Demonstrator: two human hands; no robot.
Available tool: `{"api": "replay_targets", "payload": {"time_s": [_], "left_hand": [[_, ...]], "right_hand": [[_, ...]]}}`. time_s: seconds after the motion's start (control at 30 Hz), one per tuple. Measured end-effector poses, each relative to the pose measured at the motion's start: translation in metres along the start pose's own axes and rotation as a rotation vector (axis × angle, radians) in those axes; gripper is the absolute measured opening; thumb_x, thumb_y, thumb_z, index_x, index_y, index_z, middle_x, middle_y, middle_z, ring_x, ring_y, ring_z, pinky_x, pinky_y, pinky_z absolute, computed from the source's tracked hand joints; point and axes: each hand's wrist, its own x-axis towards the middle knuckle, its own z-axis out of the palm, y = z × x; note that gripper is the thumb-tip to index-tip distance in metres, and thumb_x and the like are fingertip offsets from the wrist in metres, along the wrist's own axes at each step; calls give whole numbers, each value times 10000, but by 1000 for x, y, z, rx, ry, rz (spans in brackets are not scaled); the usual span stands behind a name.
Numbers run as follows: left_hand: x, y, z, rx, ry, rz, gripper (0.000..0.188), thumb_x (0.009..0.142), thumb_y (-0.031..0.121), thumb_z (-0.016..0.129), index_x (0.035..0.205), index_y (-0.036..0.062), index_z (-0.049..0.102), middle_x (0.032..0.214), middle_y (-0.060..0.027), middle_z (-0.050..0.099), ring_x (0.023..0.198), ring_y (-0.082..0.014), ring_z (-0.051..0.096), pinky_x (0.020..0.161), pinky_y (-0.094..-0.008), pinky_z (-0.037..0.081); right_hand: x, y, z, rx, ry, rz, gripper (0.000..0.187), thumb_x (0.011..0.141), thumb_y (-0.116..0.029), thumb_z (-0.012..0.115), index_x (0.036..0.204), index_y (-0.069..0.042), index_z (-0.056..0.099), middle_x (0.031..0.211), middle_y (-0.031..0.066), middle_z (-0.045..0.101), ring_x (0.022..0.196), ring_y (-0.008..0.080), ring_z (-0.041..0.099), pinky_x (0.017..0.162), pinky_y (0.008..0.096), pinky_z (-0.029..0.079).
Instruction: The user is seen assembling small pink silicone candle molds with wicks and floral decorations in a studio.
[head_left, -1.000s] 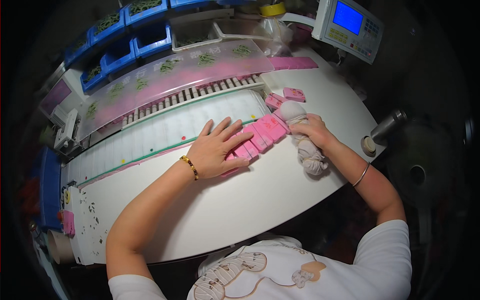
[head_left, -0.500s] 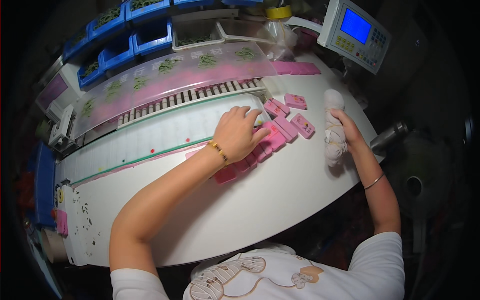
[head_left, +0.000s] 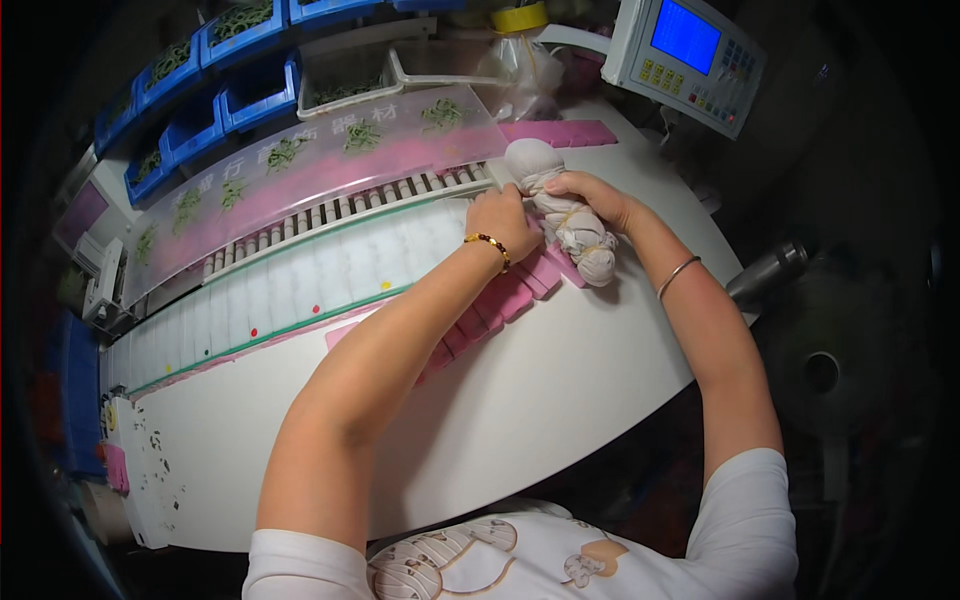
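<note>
My right hand [head_left: 597, 203] grips a bundle of off-white cloth [head_left: 570, 222], wound and tied into a lumpy stick, tilted over the right end of a row of small pink packets [head_left: 487, 309]. Close to its left side, my left hand [head_left: 506, 222] is curled with the back of the hand up, at the right end of the white slotted track [head_left: 330, 270]. What its fingers hold, if anything, is hidden. The cloth and both hands cover several of the packets. My left forearm crosses over the row's left part.
Behind the track run white rollers [head_left: 330, 209] under a clear sheet [head_left: 300, 165] with green sprigs. Blue bins [head_left: 258, 95] stand at the far left. A control box with a blue screen [head_left: 686, 40] is at the back right, a dark cylinder [head_left: 768, 272] by the table's right edge.
My right hand has carried the cloth bundle left, from the table's right side onto the packets. My left hand, spread before, has curled in beside it. The view has shifted slightly.
</note>
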Motion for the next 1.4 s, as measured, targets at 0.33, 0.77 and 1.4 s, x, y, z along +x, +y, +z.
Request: {"api": "replay_targets", "payload": {"time_s": [0.33,0.77,1.4], "left_hand": [[-15,10,-28,-194,51,111,491,724,269,799,1092,-3,621,955,-166,705,903,-307,685,802,-405,538],[-76,23,-3,47,-47,542,691,839,459,725,1397,126,488,1498,-143,444,1312,-326,468,1068,-526,352],[-174,-98,-125,199,-336,684,816,906,657,520,1562,217,319,1578,-156,339,1474,-365,278,1165,-587,224]], "right_hand": [[-31,27,-41,37,161,47,412,933,-334,584,1196,-22,641,1063,78,690,897,146,671,778,291,560],[-96,57,13,527,82,-82,559,946,-334,486,1362,39,498,1361,185,578,1167,271,617,940,395,554],[-88,34,212,713,204,-74,527,973,-321,461,1386,3,511,1320,129,593,1190,221,600,1052,371,472]]}}
